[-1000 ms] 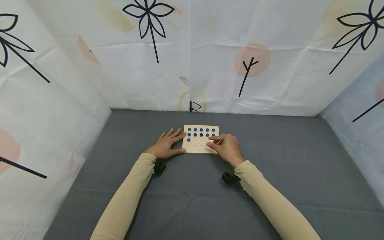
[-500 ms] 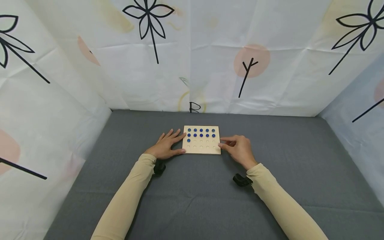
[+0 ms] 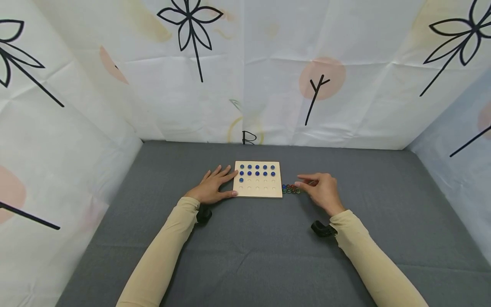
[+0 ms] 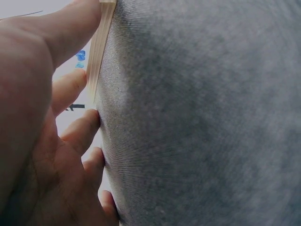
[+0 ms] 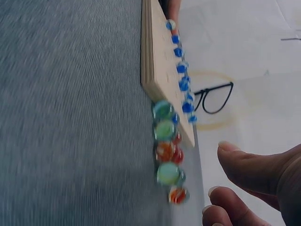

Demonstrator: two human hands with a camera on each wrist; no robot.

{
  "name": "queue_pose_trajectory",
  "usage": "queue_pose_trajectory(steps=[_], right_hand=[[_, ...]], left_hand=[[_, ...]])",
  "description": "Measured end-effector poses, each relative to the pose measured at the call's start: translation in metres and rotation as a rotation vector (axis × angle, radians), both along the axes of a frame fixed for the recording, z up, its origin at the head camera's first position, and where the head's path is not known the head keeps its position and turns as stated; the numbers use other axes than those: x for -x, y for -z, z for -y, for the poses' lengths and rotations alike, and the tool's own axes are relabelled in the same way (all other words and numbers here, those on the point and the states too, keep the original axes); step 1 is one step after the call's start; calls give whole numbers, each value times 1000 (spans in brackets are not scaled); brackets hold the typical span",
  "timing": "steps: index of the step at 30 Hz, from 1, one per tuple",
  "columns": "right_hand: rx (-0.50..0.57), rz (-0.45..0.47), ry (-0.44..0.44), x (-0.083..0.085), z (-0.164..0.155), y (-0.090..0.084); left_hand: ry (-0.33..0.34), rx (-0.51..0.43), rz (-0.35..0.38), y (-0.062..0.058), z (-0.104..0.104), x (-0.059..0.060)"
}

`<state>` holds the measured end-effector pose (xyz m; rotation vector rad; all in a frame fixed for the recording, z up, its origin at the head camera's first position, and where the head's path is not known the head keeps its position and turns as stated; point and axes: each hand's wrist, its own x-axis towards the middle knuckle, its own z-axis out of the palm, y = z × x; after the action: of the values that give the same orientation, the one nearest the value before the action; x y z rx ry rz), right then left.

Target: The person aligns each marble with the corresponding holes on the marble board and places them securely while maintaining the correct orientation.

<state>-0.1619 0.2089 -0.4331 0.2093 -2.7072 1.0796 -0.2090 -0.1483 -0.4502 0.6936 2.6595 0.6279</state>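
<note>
Eleven blue marbles (image 3: pixel 257 169) fill board (image 3: pixel 258 192) holes — rest bare.

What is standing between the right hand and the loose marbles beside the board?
Nothing visible. The right hand hovers just right of the marbles, which lie in a short row on the grey cloth against the board. In the right wrist view the fingertips face the marbles across open cloth.

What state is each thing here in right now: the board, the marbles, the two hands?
Board: flat on the grey mat, eleven holes filled, the rest open.
Blue marbles: seated in the far rows of the board.
Loose marbles: clustered on the mat by the board's right edge, green and red.
Left hand: fingers straight, resting against the board's left edge.
Right hand: beside the loose marbles, grip unclear.
</note>
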Motion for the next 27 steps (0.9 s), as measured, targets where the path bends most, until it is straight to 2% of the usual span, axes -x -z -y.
queue_pose_trajectory(steps=[9, 14, 20, 27], right_hand=[[-20, 6, 30, 1, -17, 4], [-46, 48, 32, 4, -23, 7], [-41, 129, 3, 8, -28, 8], [-78, 163, -49, 11, -30, 9]], left_hand=[[6, -1, -6, -1, 2, -2], [7, -2, -10, -1, 1, -3], [-2, -1, 2, 0, 1, -1], [1, -1, 0, 2, 1, 1]])
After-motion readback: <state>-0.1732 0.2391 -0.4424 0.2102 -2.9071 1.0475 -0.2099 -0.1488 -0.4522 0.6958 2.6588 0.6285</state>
